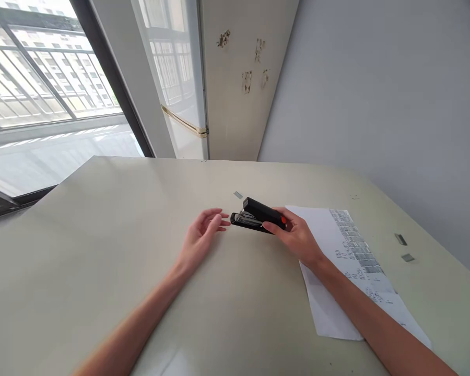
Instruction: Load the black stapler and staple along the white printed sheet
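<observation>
A black stapler [263, 211] with a small red-orange spot near its rear is held in my right hand [295, 235], the thumb on the near side and the fingers behind. Its jaws point left and stand apart, the upper arm raised over the base. Just left of the stapler's front end is my left hand [206, 228], fingers loosely curved and apart, with nothing visible in it. Printed paper sheets [317, 303] lie under my right wrist and forearm, partly covered by them.
A strip of staples [238, 195] lies behind the stapler. Two more small strips, one dark [400, 239] and one grey [408, 258], rest at the right of the pale table [102, 250]. A refrigerator [235, 120] stands beyond the far edge, a wall [376, 94] at right.
</observation>
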`<state>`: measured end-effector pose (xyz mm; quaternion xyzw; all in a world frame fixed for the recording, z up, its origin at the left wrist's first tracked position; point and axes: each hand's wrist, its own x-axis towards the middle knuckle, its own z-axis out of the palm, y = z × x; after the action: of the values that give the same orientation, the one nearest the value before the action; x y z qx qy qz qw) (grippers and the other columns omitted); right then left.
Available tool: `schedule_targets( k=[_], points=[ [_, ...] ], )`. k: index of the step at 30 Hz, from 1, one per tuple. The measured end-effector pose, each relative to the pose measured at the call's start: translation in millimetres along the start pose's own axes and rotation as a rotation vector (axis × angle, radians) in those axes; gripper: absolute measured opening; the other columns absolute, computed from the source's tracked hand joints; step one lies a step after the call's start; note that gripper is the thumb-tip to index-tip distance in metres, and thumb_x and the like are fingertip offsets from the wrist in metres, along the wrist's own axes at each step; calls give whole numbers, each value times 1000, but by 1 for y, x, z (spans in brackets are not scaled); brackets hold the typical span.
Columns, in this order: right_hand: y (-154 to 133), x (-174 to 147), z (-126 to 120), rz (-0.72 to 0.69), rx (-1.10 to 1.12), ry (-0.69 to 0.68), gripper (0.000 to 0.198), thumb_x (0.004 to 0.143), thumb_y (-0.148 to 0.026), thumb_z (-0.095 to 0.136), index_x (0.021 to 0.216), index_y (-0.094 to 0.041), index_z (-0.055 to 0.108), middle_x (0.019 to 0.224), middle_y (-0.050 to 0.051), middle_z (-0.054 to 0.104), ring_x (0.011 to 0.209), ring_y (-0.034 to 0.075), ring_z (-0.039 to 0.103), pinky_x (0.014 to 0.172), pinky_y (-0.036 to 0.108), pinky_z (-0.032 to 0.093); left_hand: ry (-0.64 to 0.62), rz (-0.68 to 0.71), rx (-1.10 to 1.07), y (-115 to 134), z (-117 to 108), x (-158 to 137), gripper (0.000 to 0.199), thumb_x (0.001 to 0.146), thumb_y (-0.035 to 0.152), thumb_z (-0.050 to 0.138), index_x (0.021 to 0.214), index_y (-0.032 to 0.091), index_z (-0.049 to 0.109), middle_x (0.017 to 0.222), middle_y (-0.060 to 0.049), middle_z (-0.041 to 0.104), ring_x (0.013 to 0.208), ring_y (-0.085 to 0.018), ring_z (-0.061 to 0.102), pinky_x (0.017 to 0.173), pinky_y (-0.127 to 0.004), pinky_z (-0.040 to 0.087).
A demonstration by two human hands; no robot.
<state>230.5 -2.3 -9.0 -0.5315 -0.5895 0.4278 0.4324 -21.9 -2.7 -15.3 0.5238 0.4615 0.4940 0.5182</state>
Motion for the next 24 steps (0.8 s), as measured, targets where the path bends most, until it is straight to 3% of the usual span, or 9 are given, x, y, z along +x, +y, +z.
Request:
schedule_targets(
  k=[5,11,17,24],
  points=[
    [6,-7,8,62,71,-102,39,86,-54,79,114,-26,73,91,0,74,70,18,67,74,35,57,-198,7,106,-9,9,-6,48,97,49,71,135,20,64,126,-11,76,118,-28,71,103,-38,54],
    [20,-10,7,29,30,-109,35,89,-51,79,114,-28,72,94,0,73,78,19,68,73,33,57,-167,-10,337,-10,10,-8,42,96,47,72,131,23,67,106,-5,81,95,-25,75,84,-36,57],
    [25,-9,7,-101,-58,-124,26,94,-46,75,115,-31,71,113,2,73,97,22,66,81,33,55,-112,290,595,-15,2,-2,28,93,39,79,118,27,73,126,-4,74,120,-28,65,104,-44,51],
    [18,-11,10,-78,-167,-163,25,96,-46,72,117,-32,70,114,2,74,99,23,67,84,35,54,-102,437,672,-17,-2,0,11,99,33,72,108,27,75,123,-4,75,119,-25,63,101,-42,54]
  ],
)
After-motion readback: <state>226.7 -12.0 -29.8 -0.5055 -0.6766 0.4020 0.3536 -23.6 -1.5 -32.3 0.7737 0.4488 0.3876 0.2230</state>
